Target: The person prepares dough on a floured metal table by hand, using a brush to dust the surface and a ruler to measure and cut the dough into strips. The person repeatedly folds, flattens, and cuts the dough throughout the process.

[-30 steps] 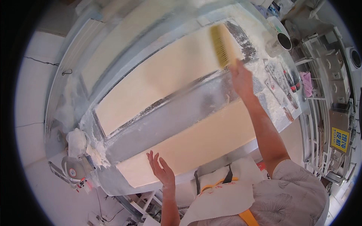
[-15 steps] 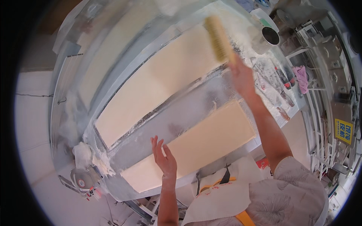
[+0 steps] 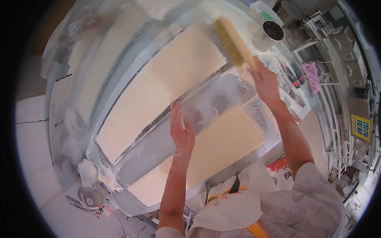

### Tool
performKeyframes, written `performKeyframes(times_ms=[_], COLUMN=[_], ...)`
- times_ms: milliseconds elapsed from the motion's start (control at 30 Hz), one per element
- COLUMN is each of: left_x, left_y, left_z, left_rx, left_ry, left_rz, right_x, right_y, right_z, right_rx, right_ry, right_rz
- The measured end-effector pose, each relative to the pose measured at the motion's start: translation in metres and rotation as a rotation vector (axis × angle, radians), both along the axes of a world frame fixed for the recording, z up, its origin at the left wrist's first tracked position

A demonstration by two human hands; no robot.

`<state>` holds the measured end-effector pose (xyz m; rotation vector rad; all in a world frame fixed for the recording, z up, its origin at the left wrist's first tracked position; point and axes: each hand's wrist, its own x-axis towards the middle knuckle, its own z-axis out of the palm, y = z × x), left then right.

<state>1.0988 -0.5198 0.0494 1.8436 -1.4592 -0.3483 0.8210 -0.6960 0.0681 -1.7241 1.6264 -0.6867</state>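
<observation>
My right hand grips the wooden handle of a long bench brush with pale yellow bristles. The brush is held over the floury far right end of a long slab of pale dough sheets. A second, shorter stack of dough lies nearer to me, along the table's front edge. Over the bare strip between the two, my left hand hangs with its fingers stretched and nothing in it. Whether it touches the table is hard to tell.
Flour covers much of the metal table. At the far right stand a steel pot and knives with red-and-black handles. A pink cloth hangs by a white rack. A scale sits beyond the left corner, near a white bag.
The brush and my right hand have shifted slightly to the right, off the far slab's end. My left hand has moved forward and right, from the near dough to the strip between.
</observation>
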Motion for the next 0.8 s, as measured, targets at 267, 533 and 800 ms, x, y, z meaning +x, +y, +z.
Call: performKeyframes(times_ms=[267, 533, 800], left_x=[-0.031, -0.052, -0.058], left_y=[-0.098, -0.155, -0.177], left_z=[-0.031, -0.056, -0.066], left_rx=[-0.110, -0.149, -0.144], left_ry=[-0.008, -0.075, -0.127], left_rz=[-0.065, -0.163, -0.210], right_x=[-0.124, -0.107, 0.068], right_y=[0.092, 0.073, -0.040], right_z=[-0.036, -0.075, -0.068], right_rx=[-0.250, -0.460, -0.180], right_ry=[0.648, 0.508, -0.182], right_rz=[0.075, -0.051, 0.076])
